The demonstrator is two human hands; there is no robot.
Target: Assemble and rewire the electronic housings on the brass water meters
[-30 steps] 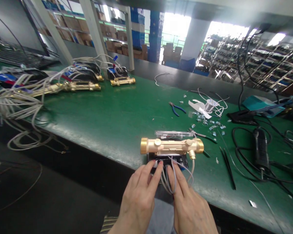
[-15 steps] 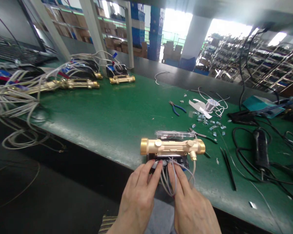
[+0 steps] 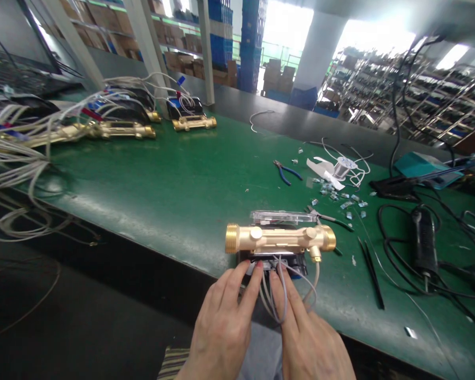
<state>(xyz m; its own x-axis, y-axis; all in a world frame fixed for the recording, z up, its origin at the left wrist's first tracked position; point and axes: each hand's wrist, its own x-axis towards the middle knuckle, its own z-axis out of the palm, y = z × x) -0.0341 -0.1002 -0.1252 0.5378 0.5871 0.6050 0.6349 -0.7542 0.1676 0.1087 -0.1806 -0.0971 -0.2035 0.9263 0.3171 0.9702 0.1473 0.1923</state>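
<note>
A brass pipe fitting [image 3: 279,240] with threaded ends lies across the green bench near its front edge, joined to a black housing [image 3: 298,262] under its near side. My left hand [image 3: 224,316] has thumb and index fingertips closed on the near edge of this housing, at a small grey part. Beside it, my right hand [image 3: 311,330] presses its fingertips on the same edge, among looped grey cables [image 3: 283,306]. What lies under the fingertips is partly hidden. A clear plastic cover [image 3: 283,216] stands behind the pipe.
Blue-handled cutters [image 3: 287,171], a wire spool [image 3: 344,166] and scattered small metal clips [image 3: 346,205] lie beyond. To the right are black tweezers [image 3: 371,272] and a corded black tool [image 3: 423,243]. Similar brass fittings [image 3: 121,130] with bundled cables sit at the left.
My right fingertips have shifted slightly at the housing edge, with the cable loop moving a little. The view has tilted slightly; the fitting stays in place.
</note>
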